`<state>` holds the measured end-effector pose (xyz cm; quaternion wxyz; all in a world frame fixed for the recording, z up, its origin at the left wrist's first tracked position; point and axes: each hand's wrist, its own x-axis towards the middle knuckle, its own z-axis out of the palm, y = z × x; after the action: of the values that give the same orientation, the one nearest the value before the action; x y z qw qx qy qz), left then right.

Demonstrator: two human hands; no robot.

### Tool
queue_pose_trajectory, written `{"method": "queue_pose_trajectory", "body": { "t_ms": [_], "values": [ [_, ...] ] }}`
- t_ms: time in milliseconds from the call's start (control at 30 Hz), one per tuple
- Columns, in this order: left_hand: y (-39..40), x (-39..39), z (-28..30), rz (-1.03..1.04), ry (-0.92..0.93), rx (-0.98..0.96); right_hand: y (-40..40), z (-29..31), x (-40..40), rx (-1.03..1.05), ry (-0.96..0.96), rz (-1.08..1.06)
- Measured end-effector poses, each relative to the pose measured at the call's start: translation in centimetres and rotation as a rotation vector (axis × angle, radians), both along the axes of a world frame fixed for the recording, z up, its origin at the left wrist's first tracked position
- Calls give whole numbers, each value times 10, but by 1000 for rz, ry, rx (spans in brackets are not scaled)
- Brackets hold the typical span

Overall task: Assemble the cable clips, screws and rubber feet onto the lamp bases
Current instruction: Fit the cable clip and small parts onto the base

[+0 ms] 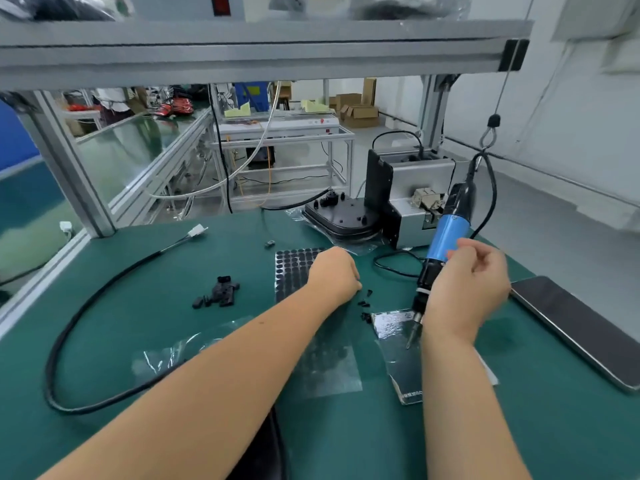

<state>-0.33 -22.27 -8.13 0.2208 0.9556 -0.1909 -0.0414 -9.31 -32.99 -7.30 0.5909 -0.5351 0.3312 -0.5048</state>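
The green bench mat [104, 341] is lying under both hands. Beyond them, black lamp bases [346, 216] are sitting stacked. The right hand [467, 289] is gripping a blue electric screwdriver [446, 237]. The left hand [334, 275] is resting curled over the rubber feet sheet [294, 268], near small black screws [365, 303]. Cable clips [221, 292] are lying left of it.

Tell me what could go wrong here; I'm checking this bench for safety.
1. The screwdriver tip hangs just over a glossy sheet beside the right hand; it could slip or jab.
2. Small black parts lie loose by the left hand; a sweep may scatter them.
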Motion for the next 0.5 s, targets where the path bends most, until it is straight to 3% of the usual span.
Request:
{"method": "queue_pose_trajectory", "body": {
  "t_ms": [133, 267, 367, 500],
  "values": [
    [0, -3, -3, 26, 16, -40, -10, -7, 3, 45, 143, 8],
    [1, -9, -5, 21, 14, -58, -12, -14, 8, 138, 250, 295],
    [3, -15, 4, 16, 10, -96, -11, -12, 10, 353, 89, 495],
    [29, -36, 30, -8, 132, -367, -5, 2, 7, 578, -247, 648]
  ]
}}
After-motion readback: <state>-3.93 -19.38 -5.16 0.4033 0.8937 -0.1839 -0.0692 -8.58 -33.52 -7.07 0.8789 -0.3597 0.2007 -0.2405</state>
